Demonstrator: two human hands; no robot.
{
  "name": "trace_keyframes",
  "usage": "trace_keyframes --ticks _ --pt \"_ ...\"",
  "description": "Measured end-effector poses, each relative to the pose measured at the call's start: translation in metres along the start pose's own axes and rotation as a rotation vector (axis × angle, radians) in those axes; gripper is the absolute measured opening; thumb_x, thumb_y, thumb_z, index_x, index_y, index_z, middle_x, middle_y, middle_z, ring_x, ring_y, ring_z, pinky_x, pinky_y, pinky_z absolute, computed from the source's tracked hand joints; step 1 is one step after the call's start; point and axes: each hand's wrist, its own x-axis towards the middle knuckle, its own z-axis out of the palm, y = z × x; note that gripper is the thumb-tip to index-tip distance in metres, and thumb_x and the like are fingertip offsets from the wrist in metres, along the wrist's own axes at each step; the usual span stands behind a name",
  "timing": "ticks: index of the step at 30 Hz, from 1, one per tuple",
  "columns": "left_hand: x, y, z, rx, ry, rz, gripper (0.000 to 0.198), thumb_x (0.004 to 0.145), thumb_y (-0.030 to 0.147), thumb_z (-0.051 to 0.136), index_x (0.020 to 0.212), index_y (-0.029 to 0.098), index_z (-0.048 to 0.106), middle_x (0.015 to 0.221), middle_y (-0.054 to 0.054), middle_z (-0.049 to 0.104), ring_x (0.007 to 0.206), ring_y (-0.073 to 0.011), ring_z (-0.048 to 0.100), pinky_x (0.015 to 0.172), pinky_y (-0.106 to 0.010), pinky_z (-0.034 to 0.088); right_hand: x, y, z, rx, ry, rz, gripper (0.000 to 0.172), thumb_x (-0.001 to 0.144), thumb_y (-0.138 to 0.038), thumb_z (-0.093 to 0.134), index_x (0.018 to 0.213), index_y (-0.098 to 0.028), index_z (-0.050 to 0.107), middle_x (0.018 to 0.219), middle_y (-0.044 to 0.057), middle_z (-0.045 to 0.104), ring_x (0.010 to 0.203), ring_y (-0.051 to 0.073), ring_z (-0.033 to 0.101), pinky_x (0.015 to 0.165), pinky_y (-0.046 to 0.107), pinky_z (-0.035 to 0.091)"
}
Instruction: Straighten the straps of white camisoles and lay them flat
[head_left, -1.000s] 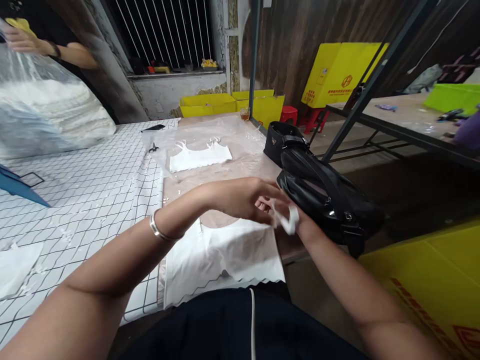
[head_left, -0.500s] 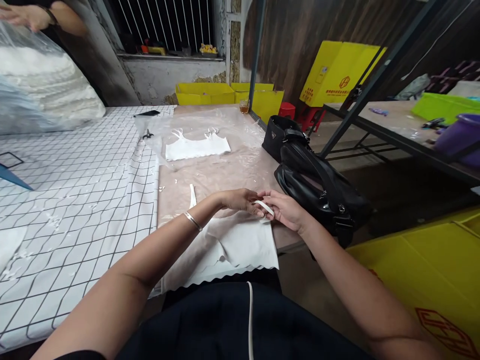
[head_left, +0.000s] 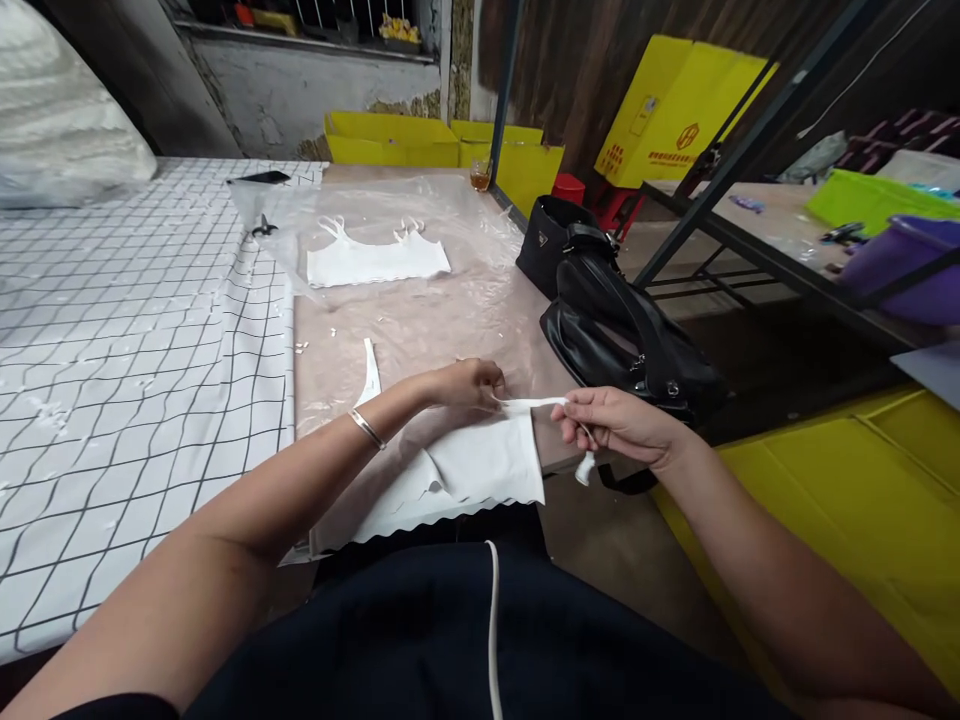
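Note:
A white camisole-style top with a wavy hem lies flat at the table's near edge, partly under my left forearm. Its thin white strap is stretched sideways between my hands. My left hand is closed on the strap's left end, above the top's upper edge. To the right, my right hand pinches the other end, past the table's edge. A small white piece dangles beneath its fingers. Another strap sticks up left of my left wrist. Farther back, a second white top lies flat on clear plastic.
Black bags sit along the table's right edge. Scissors and a dark flat object lie on the checked cloth side. A glass stands at the far corner. Yellow boxes are behind, and a metal post rises there.
My hands have moved apart, with my right hand going right and pulling the strap straight. The dangling white piece now shows below it. The view has tilted downward.

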Motion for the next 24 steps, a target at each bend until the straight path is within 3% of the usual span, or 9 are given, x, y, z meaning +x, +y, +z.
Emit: trace_keyframes --ticks 4,11,13,16,20,24 --pt "0.005 0.005 0.014 0.338 0.28 0.126 0.024 0.083 0.021 0.064 0.105 0.014 0.064 0.108 -0.008 0.064 0.103 -0.0226 0.056 0.089 -0.038 0.027 -0.007 -0.017 0.004 0.13 -0.01 -0.093 0.041 0.071 -0.045 0.088 0.085 -0.011 0.07 0.069 0.006 0.062 0.055 0.01 0.057 0.051 0.015 0.048" --pt "0.001 0.038 0.027 0.352 0.521 0.28 0.027 0.092 0.038 0.059 0.11 0.019 0.068 0.113 -0.008 0.064 0.106 -0.0237 0.054 0.088 -0.041 0.025 -0.005 -0.032 0.019 0.192 -0.018 -0.139 0.038 0.069 -0.04 0.09 0.088 -0.013 0.072 0.074 0.006 0.065 0.058 0.012 0.06 0.053 0.017 0.051" --pt "0.004 0.048 0.022 0.339 0.549 0.312 0.024 0.096 0.033 0.052 0.103 0.019 0.07 0.111 -0.007 0.065 0.107 -0.0232 0.054 0.091 -0.043 0.024 -0.003 -0.031 0.022 0.187 -0.026 -0.147 0.038 0.07 -0.04 0.089 0.088 -0.012 0.071 0.075 0.006 0.065 0.06 0.013 0.06 0.055 0.018 0.052" --pt "0.016 0.047 0.002 0.234 0.546 0.214 0.026 0.096 0.028 0.049 0.101 0.019 0.073 0.111 -0.008 0.066 0.109 -0.0239 0.053 0.096 -0.046 0.025 -0.002 -0.027 0.021 0.135 -0.041 -0.146 0.039 0.073 -0.041 0.088 0.089 -0.011 0.07 0.079 0.008 0.066 0.064 0.014 0.062 0.06 0.021 0.053" --pt "0.032 0.022 -0.027 0.019 0.493 0.091 0.029 0.093 0.032 0.051 0.102 0.018 0.074 0.111 -0.008 0.066 0.105 -0.0225 0.056 0.095 -0.038 0.036 -0.002 -0.017 0.014 0.029 -0.075 -0.103 0.038 0.078 -0.043 0.084 0.09 -0.011 0.069 0.087 0.01 0.067 0.075 0.016 0.065 0.072 0.026 0.054" --pt "0.037 0.001 -0.036 -0.072 0.459 0.024 0.029 0.089 0.034 0.054 0.102 0.019 0.075 0.104 -0.006 0.067 0.098 -0.0204 0.059 0.094 -0.032 0.041 0.006 -0.009 0.008 -0.07 -0.109 -0.094 0.043 0.08 -0.048 0.081 0.096 -0.009 0.072 0.098 0.014 0.067 0.087 0.017 0.065 0.078 0.024 0.051"
